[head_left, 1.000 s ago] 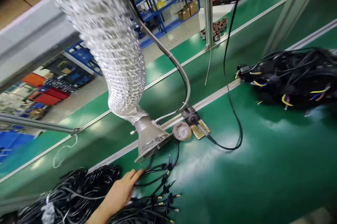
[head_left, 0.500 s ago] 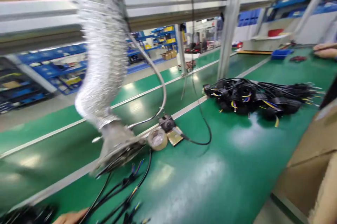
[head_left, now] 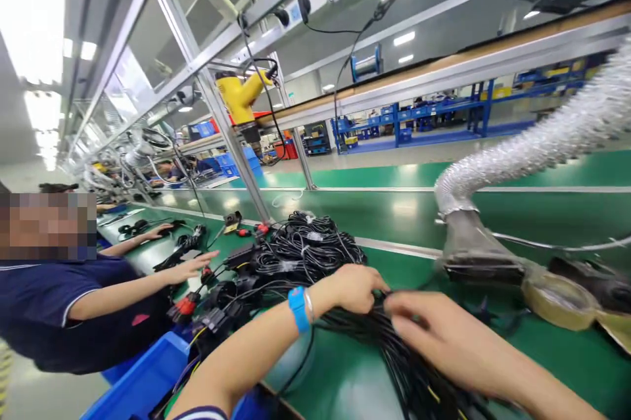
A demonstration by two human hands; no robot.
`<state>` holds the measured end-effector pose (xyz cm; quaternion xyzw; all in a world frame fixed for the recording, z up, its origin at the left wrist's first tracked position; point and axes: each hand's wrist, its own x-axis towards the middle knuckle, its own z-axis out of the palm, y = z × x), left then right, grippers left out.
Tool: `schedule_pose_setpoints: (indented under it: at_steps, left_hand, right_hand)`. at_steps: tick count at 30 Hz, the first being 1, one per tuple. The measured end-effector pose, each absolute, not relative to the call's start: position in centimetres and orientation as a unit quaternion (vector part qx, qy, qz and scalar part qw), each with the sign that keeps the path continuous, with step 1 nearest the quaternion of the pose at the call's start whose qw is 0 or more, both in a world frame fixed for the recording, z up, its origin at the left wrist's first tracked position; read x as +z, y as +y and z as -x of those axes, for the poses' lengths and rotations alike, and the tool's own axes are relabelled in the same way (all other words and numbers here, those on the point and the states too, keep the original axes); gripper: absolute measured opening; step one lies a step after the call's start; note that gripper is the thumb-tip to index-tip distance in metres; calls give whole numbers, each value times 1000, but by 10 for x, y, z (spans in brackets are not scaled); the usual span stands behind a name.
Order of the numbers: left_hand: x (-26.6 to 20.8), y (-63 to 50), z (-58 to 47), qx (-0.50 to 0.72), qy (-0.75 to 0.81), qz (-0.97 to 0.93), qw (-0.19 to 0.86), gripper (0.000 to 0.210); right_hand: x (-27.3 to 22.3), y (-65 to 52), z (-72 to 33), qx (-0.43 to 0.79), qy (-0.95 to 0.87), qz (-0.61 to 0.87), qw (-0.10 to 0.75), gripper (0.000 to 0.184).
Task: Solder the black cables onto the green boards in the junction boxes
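Note:
My left hand (head_left: 355, 288), with a blue band on its wrist, is closed with its fingertips on a black cable at the top of a bundle of black cables (head_left: 389, 348). Close beside it, my right hand (head_left: 438, 331) has thumb and fingers drawn together at the same spot; motion blurs it somewhat. The bundle runs from under both hands down toward the front edge of the green bench (head_left: 340, 361). Just behind my left hand lies a heap of coiled black cables (head_left: 305, 246).
A fume duct nozzle (head_left: 476, 252) hangs at right, beside a tape roll (head_left: 559, 298). At left, a co-worker (head_left: 98, 308) reaches over connectors and cables. Blue bins (head_left: 142, 374) stand below the bench edge. A metal post (head_left: 236, 150) rises behind the heap.
The view has swung left, so the duct now appears at the right. Both my hands are now in view together at the cable bundle; before, only part of one showed at lower left.

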<state>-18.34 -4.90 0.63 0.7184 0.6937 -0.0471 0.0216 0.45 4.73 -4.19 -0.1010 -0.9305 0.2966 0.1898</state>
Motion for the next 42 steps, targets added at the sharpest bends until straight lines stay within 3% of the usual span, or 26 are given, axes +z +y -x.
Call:
schedule_pose_setpoints:
  at_steps: [3, 5, 7, 11, 18, 21, 25, 29, 36, 42]
  left_hand:
    - [53, -47, 269, -47, 762, -645, -43, 35]
    - [72, -41, 329, -66, 795, -598, -73, 31]
    - [77, -35, 373, -95, 814, -568, -72, 33]
    - [70, -44, 413, -131, 842, -520, -62, 30]
    - [75, -125, 430, -110, 884, -439, -117, 58]
    - [66, -152, 429, -118, 890, -437, -62, 56]
    - [58, -170, 423, -105, 894, -435, -34, 59]
    - [48, -182, 405, -65, 899, -429, -59, 73]
    - [21, -201, 401, 33, 915, -386, -110, 64]
    - [13, -225, 419, 106, 935, -305, -145, 56]
  right_hand:
    - [-35, 65, 73, 253, -947, 137, 140, 44]
    - [-47, 71, 108, 243, -954, 139, 109, 38]
    - [-69, 73, 122, 241, -959, 120, 91, 33]
    - [-113, 82, 108, 254, -959, 87, 87, 49]
    - [-165, 108, 99, 330, -934, 85, 112, 54]
    - [-155, 99, 94, 337, -934, 76, 94, 57]
    - [-105, 104, 109, 347, -932, 87, 54, 67]
    - [-57, 122, 172, 369, -904, 171, 135, 82]
    - [-67, 69, 260, 469, -872, 75, 117, 45]
    - [-64, 32, 285, 476, -873, 43, 101, 41]
